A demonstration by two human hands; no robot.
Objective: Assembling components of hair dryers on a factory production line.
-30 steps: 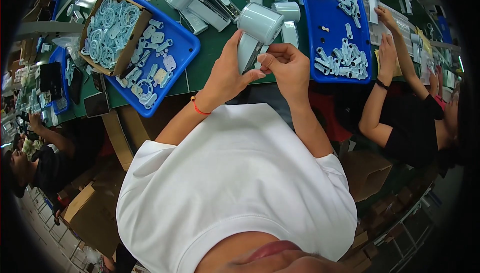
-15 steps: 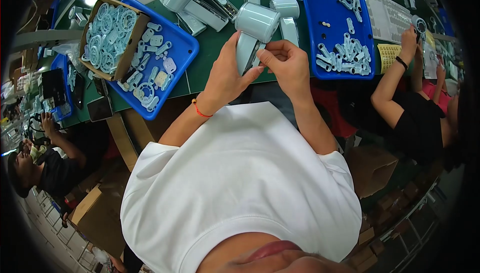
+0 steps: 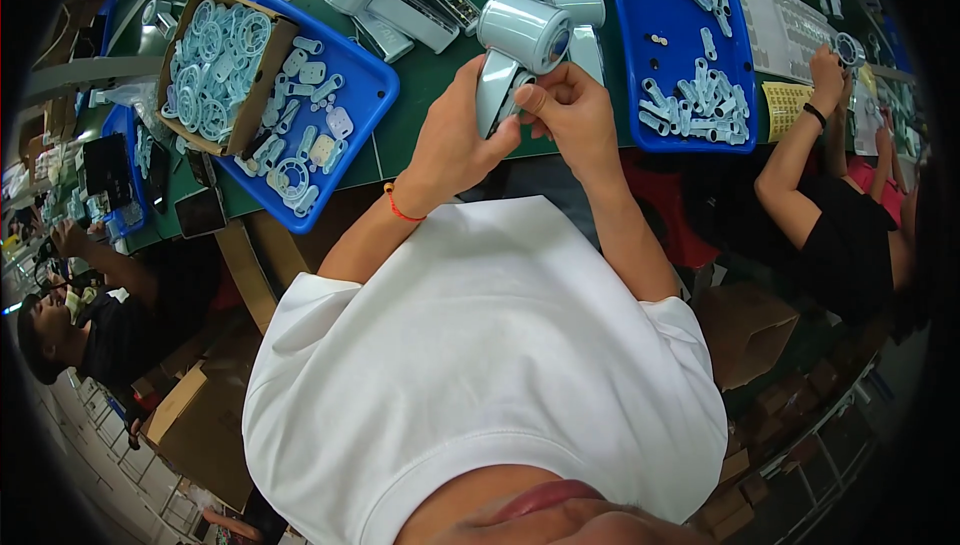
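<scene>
- A green table (image 3: 400,135) carried all the things.
- A blue tray (image 3: 345,150) of pale parts lay on its left side, and a cardboard box (image 3: 168,75) of round grilles rested on that tray's left end.
- A second blue tray (image 3: 660,15) with small pale pieces lay on the right side.
- Between the trays, pale blue fan bodies (image 3: 395,5) lay close together.
- A yellow sheet (image 3: 785,105) lay just right of the second tray.

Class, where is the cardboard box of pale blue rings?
In the head view, the cardboard box sits upper left on the left blue tray, left of the left hand.
</scene>
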